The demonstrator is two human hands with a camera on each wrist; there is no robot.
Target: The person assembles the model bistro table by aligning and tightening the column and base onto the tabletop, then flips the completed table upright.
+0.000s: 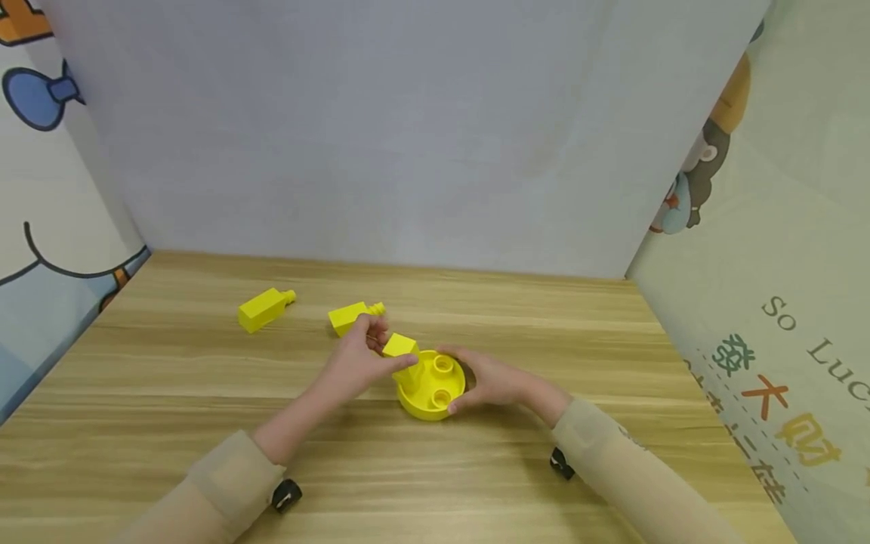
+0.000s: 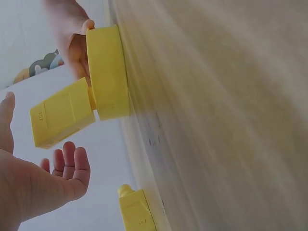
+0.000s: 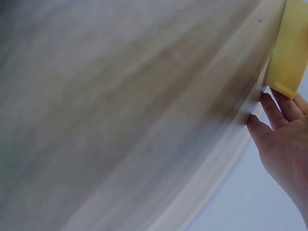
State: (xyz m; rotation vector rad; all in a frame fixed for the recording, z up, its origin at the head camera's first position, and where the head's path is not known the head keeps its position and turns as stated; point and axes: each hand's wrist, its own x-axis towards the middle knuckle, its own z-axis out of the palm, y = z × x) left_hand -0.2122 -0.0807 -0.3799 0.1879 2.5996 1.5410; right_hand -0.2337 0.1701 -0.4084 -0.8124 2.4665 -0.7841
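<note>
A shallow round yellow base [image 1: 430,409] with ring-shaped sockets lies on the wooden table. My right hand [image 1: 499,380] holds it by the right side, thumb at the front and fingers behind. A square yellow bottle-shaped block [image 2: 62,113] stands neck down at the base's left part, leaning outward in the left wrist view. Around this block my left hand [image 1: 356,353] is spread, thumb and fingers apart from its sides in the left wrist view. In the right wrist view, the right hand's fingers [image 3: 273,111] reach along the base's edge.
Two more yellow bottle-shaped blocks lie on their sides to the left: one far left [image 1: 263,310], the other [image 1: 348,316] just behind the left hand. A pale grey panel [image 1: 381,151] rises behind the table [image 1: 204,363], with printed cloths at both sides.
</note>
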